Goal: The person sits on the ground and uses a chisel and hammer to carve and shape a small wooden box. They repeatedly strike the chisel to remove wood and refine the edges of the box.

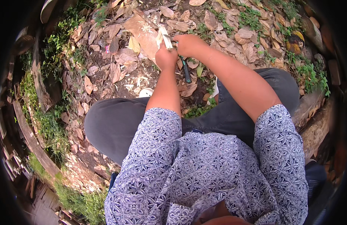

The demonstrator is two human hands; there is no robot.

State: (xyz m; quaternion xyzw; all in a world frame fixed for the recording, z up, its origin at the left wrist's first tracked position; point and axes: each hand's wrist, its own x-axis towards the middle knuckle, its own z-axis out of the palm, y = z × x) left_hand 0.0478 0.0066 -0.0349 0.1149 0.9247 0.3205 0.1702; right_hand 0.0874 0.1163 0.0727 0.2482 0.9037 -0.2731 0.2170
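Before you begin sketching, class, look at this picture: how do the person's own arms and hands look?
The left sleeve and right sleeve are loose, printed with dark blue and white star-like flowers, and end near the elbows. Both forearms are bare. The left hand and right hand show no gloves.

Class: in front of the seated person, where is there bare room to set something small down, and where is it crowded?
Mainly the middle of the flat tan slab, between the dry yellow leaf and the pale wood piece; thin shavings dot its upper part. Crowded: around the left hand, right hand and slim black-and-teal handle.
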